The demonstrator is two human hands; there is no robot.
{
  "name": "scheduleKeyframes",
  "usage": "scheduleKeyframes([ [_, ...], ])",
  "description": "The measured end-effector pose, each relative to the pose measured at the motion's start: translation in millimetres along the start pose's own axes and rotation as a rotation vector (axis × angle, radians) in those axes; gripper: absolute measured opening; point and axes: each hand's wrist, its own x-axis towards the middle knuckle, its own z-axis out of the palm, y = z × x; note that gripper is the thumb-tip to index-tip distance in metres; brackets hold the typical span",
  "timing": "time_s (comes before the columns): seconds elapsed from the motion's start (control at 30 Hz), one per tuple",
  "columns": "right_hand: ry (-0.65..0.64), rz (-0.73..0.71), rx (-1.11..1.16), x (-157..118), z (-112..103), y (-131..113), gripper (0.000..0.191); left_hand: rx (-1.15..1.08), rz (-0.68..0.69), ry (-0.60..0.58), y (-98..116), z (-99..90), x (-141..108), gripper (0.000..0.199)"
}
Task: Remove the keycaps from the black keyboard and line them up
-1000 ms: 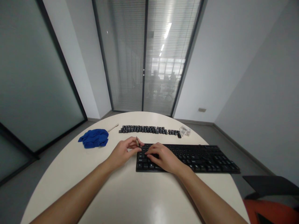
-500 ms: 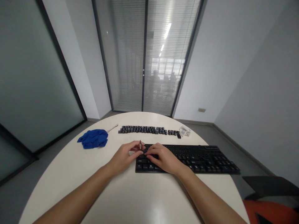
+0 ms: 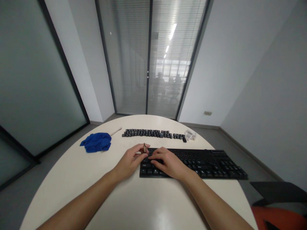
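Glass partition (image 3: pixel 129 64): tall panes in dark frames, with blinds, behind the far side of the workspace.
Table (image 3: pixel 144 204): pale, with a curved edge, bearing everything at hand.
Chair (image 3: pixel 278 217): red seat and black upper part, beyond the table's right edge (only partly in view).
Keyboard (image 3: pixel 206 159): black, lying flat on the table in front of the person, its left end under the fingers.
Left hand (image 3: pixel 130 159): at the keyboard's upper left corner, thumb and fingers pinched together on a small pointed tool (image 3: pixel 145 148).
Right hand (image 3: pixel 170 163): resting over the keyboard's left part, fingers bent, thumb and index tips close together; whether they grip anything, I cannot tell.
Cloth (image 3: pixel 96 142): blue, crumpled, on the table's left.
Loose keycaps (image 3: pixel 144 132): black, lined up in rows beyond the keyboard, well apart from it.
Clear packet (image 3: pixel 190 134): just beside the right end of those rows, seemingly plastic.
Stick (image 3: pixel 116 131): thin and pale, slanting away from the cloth's upper right edge.
Small pointed tool: upright between the left fingertips; too small to identify.
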Motion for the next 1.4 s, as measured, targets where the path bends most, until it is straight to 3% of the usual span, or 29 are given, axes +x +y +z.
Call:
scheduleKeyframes([
  [0.17, 0.001, 0.004, -0.011, -0.3, 1.7, 1.9, 0.024, -0.116, -0.023, 0.011, -4.4, 1.8, 1.7, 0.021],
  [0.53, -0.012, -0.003, -0.006, -0.6, 0.5, 2.4, 0.025, -0.496, -0.159, -0.139, -11.0, -8.8, 3.3, 0.016],
  [0.7, -0.021, -0.021, -0.014, -0.1, -0.4, 2.0, 0.026, -0.606, -0.217, -0.092, -23.0, -22.2, 8.5, 0.025],
  [0.9, 0.003, -0.024, -0.023, 0.8, 1.4, 1.5, 0.025, -0.614, -0.218, -0.096, -24.4, -25.5, 10.8, 0.027],
  [1.1, 0.032, 0.022, -0.03, 2.2, 0.0, -1.7, 0.026, -0.566, -0.154, 0.011, -17.4, -23.8, 9.7, 0.025],
  [1.3, 0.09, 0.111, -0.027, 2.4, -1.4, -9.4, 0.045, -0.484, -0.053, -0.01, -6.6, -8.8, 5.5, 0.016],
  [1.4, 0.091, 0.101, -0.02, 3.5, 1.5, -12.2, 0.038, -0.434, -0.027, -0.001, -4.8, 1.1, 2.6, 0.016],
])
